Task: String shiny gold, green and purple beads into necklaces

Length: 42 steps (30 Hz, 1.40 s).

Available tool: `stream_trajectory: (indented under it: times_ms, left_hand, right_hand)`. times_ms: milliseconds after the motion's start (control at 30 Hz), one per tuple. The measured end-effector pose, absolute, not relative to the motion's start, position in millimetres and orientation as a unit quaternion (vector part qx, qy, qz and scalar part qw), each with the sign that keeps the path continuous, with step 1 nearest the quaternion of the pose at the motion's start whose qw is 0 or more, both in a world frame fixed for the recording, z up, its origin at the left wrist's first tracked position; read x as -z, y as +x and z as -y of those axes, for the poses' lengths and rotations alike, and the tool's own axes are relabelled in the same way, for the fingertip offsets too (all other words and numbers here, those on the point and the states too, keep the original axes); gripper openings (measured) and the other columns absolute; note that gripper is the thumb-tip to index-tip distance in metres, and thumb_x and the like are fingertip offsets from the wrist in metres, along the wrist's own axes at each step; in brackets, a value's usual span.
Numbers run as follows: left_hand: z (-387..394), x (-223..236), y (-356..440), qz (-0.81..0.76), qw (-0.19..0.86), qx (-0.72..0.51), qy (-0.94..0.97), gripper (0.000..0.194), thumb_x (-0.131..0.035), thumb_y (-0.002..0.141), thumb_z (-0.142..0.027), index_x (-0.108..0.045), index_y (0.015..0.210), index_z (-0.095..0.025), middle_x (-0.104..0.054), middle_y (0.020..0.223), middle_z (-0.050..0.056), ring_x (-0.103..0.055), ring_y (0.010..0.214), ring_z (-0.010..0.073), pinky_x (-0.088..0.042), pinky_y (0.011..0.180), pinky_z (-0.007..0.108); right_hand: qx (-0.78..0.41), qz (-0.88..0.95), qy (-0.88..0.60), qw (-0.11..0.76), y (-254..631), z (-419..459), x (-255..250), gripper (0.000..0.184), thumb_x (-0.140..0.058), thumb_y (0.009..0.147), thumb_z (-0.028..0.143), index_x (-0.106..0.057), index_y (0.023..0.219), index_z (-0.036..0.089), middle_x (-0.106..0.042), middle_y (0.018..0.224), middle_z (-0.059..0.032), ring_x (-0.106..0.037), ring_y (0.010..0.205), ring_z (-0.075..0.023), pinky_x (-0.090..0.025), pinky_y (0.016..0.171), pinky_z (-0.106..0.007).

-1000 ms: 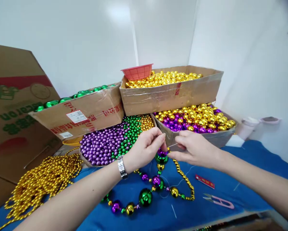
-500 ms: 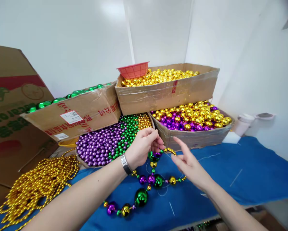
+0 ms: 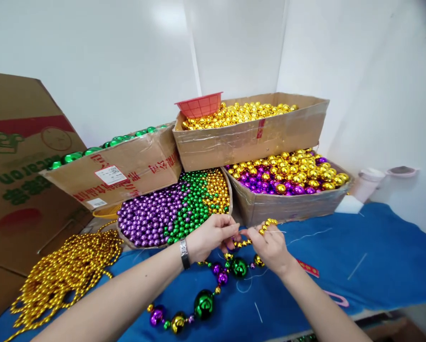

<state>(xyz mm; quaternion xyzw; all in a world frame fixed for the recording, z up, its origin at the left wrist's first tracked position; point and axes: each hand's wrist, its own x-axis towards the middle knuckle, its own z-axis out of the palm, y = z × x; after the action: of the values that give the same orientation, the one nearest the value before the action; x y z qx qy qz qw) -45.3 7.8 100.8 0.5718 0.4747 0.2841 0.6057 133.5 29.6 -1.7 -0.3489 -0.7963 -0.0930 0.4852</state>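
My left hand (image 3: 213,237) and my right hand (image 3: 268,247) meet above the blue cloth (image 3: 341,266), both pinched on a bead necklace (image 3: 213,285) of green, purple and gold balls. A short run of small gold beads (image 3: 266,224) arches over my right fingers. A thin white thread (image 3: 305,236) trails right from the pinch. The rest of the necklace lies on the cloth below my hands, with a big green ball (image 3: 203,304) nearest me. A silver watch (image 3: 183,253) sits on my left wrist.
A round tray of purple, green and gold beads (image 3: 170,213) lies behind my hands. Cardboard boxes hold gold balls (image 3: 248,128), gold and purple balls (image 3: 291,185) and green balls (image 3: 116,166). A red basket (image 3: 199,104) sits in the top box. Gold bead strands (image 3: 63,270) pile at left. Pink snips (image 3: 337,298) lie at right.
My right hand, open half a second ago, has come back to the left hand and pinched the strand. Both hands have dropped lower, closer to the cloth.
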Motion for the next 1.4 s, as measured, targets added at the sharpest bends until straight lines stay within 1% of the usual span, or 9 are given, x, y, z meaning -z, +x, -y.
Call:
stream_trajectory:
  times_ms: [133, 233, 300, 467, 600, 767, 933, 1233, 1400]
  left_hand:
    - [-6.9, -100.5, -44.7, -0.464, 0.604, -0.348, 0.547, 0.029, -0.058, 0.078, -0.039, -0.053, 0.067, -0.013, -0.055, 0.059, -0.001, -0.045, 0.045, 0.0042, -0.033, 0.042, 0.016]
    - [-6.0, -101.6, -41.6, -0.456, 0.585, -0.382, 0.552, 0.027, -0.056, 0.08, -0.036, -0.052, 0.066, -0.013, -0.055, 0.058, -0.001, -0.044, 0.045, 0.0043, -0.033, 0.043, 0.017]
    - [-5.8, -102.8, -38.5, -0.453, 0.566, -0.386, 0.57, 0.027, -0.056, 0.081, -0.035, -0.052, 0.067, -0.012, -0.057, 0.061, 0.0, -0.045, 0.045, 0.0049, -0.035, 0.045, 0.017]
    - [-7.2, -103.2, -29.2, -0.451, 0.525, -0.38, 0.614, 0.028, -0.054, 0.081, -0.037, -0.052, 0.067, -0.013, -0.056, 0.06, 0.0, -0.046, 0.046, 0.0058, -0.037, 0.046, 0.018]
    - [-9.0, -99.9, -24.2, -0.448, 0.511, -0.36, 0.639, 0.027, -0.052, 0.083, -0.037, -0.051, 0.069, -0.014, -0.056, 0.061, 0.0, -0.047, 0.047, 0.0069, -0.037, 0.046, 0.019]
    - [-3.2, -90.9, -27.9, -0.434, 0.472, -0.337, 0.689, 0.026, -0.048, 0.086, -0.036, -0.05, 0.07, -0.015, -0.055, 0.063, -0.001, -0.048, 0.052, 0.0085, -0.038, 0.05, 0.021]
    - [13.7, -70.2, -38.5, -0.438, 0.398, -0.328, 0.736, 0.025, -0.045, 0.088, -0.032, -0.053, 0.072, -0.015, -0.052, 0.065, -0.001, -0.047, 0.061, 0.01, -0.038, 0.057, 0.021]
    - [40.9, -35.7, -66.5, -0.457, 0.416, -0.35, 0.704, 0.025, -0.043, 0.089, -0.033, -0.054, 0.077, -0.014, -0.055, 0.071, 0.002, -0.048, 0.065, 0.0114, -0.039, 0.062, 0.023]
    - [46.6, -22.7, -83.6, -0.485, 0.433, -0.375, 0.66, 0.026, -0.042, 0.09, -0.034, -0.054, 0.077, -0.015, -0.055, 0.073, 0.003, -0.049, 0.065, 0.0122, -0.04, 0.063, 0.024]
  right_hand:
    - [0.015, 0.777, -0.378, 0.502, 124.2, -5.4, -4.7, 0.028, -0.053, 0.088, 0.02, -0.052, 0.115, 0.023, -0.066, 0.078, -0.0042, -0.062, 0.069, -0.017, -0.048, 0.067, -0.03]
    - [-0.286, 0.714, -0.425, 0.478, 130.5, 14.5, -10.8, 0.046, -0.04, 0.094, 0.03, -0.025, 0.137, 0.024, -0.067, 0.083, -0.0024, -0.061, 0.058, -0.0124, -0.048, 0.052, -0.023]
    - [-0.414, 0.647, -0.462, 0.444, 142.2, 21.4, -16.4, 0.045, -0.036, 0.095, 0.039, -0.024, 0.137, 0.027, -0.068, 0.079, 0.0005, -0.056, 0.048, -0.0105, -0.045, 0.046, -0.022]
    - [-0.258, 0.696, -0.543, 0.392, 167.0, 21.9, -43.7, 0.029, -0.048, 0.089, 0.043, -0.057, 0.112, 0.028, -0.061, 0.059, 0.0035, -0.052, 0.048, -0.0113, -0.039, 0.051, -0.022]
    - [-0.137, 0.739, -0.507, 0.421, 162.0, 16.5, -65.5, 0.023, -0.047, 0.09, 0.034, -0.06, 0.107, 0.025, -0.061, 0.081, -0.0013, -0.054, 0.064, -0.0129, -0.039, 0.062, -0.025]
    - [-0.296, 0.761, -0.436, 0.378, 142.4, 12.8, -49.7, 0.031, -0.047, 0.09, 0.035, -0.056, 0.066, 0.019, -0.049, 0.061, 0.0016, -0.045, 0.059, -0.0112, -0.031, 0.057, -0.024]
    - [-0.596, 0.493, -0.371, 0.514, 108.2, 25.6, 0.7, 0.023, -0.054, 0.087, 0.041, -0.061, 0.089, 0.019, -0.049, 0.065, 0.0027, -0.037, 0.055, -0.0082, -0.028, 0.048, -0.02]
    - [-0.653, 0.404, -0.341, 0.542, 77.8, 28.9, 8.1, 0.023, -0.056, 0.085, 0.045, -0.054, 0.087, 0.022, -0.056, 0.083, -0.0002, -0.051, 0.074, -0.0117, -0.042, 0.064, -0.022]
    - [-0.63, 0.438, -0.397, 0.503, 84.0, 28.8, 21.3, 0.022, -0.058, 0.084, 0.041, -0.06, 0.093, 0.02, -0.056, 0.076, -0.0002, -0.047, 0.065, -0.0111, -0.037, 0.056, -0.021]
